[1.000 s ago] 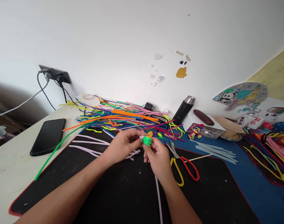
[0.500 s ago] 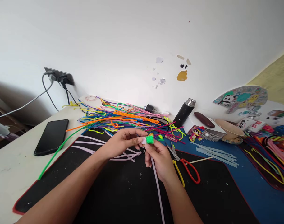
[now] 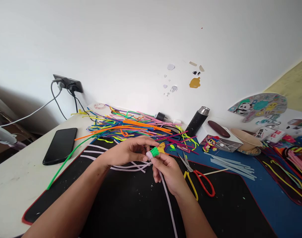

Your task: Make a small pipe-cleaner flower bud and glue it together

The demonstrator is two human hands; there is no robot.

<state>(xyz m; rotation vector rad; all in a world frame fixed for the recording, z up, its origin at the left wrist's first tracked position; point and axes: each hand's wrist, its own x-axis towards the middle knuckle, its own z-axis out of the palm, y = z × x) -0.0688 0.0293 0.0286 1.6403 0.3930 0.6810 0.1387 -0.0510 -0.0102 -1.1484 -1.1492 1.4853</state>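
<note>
Between my hands is a small pipe-cleaner figure (image 3: 155, 152), green in the middle, with pale lilac coils at one end and an orange-yellow part at the other. My left hand (image 3: 131, 150) pinches near the lilac end, its index finger arched over the top. My right hand (image 3: 167, 168) grips the figure from below right, thumb against the green part. A long lilac pipe cleaner (image 3: 168, 201) trails down from the right fingers over the black mat (image 3: 131, 205). More lilac pipe cleaners (image 3: 91, 152) lie on the mat behind my left hand.
Red-handled scissors (image 3: 204, 181) lie partly open right of my hands. Behind spreads a heap of coloured pipe cleaners (image 3: 136, 124). A black phone (image 3: 60, 145) rests at left. A black flask (image 3: 197, 120) and a bowl (image 3: 245, 138) stand back right, with pale blue sticks (image 3: 232, 165) nearer.
The figure has turned in my fingers, so its orange-yellow end now shows. My left hand has shifted slightly left. The whole view has moved a little.
</note>
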